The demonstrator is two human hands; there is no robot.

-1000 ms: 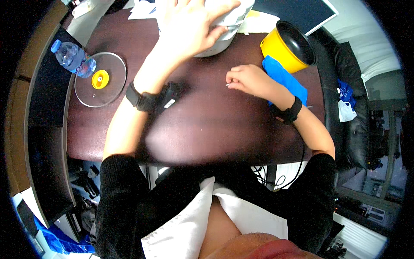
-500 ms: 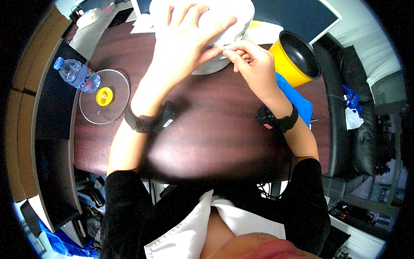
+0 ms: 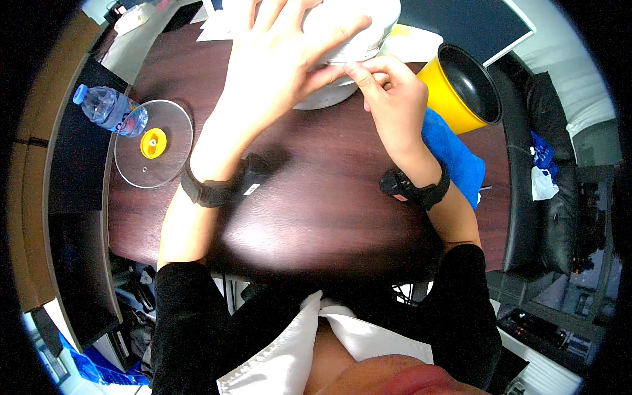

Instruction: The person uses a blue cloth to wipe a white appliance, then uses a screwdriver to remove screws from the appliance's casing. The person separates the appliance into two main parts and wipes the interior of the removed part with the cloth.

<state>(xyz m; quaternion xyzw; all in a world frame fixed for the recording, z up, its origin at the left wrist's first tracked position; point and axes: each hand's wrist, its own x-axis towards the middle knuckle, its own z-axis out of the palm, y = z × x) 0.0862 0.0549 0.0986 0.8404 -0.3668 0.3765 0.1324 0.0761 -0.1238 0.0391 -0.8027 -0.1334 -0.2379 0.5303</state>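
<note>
At the far middle of the table stands a rounded white appliance, partly cut off by the upper edge. My left hand lies over its near side, fingers spread and thumb stretched along a seam low on the body. Beside that thumb, my right hand is closed in a pinch at the seam. Whatever its thumb and index finger hold is too small to make out. Dark straps with small black boxes sit on both wrists.
To the right stand a yellow pot with a black inside and a blue cloth. On the left, a glass lid with a yellow knob overlaps a water bottle. Behind is a dark panel; a black sofa borders the right.
The view has shifted slightly. My right hand's fingertips have come closer to my left thumb, covering the small shiny spot seen there before. Both hands remain at the white appliance.
</note>
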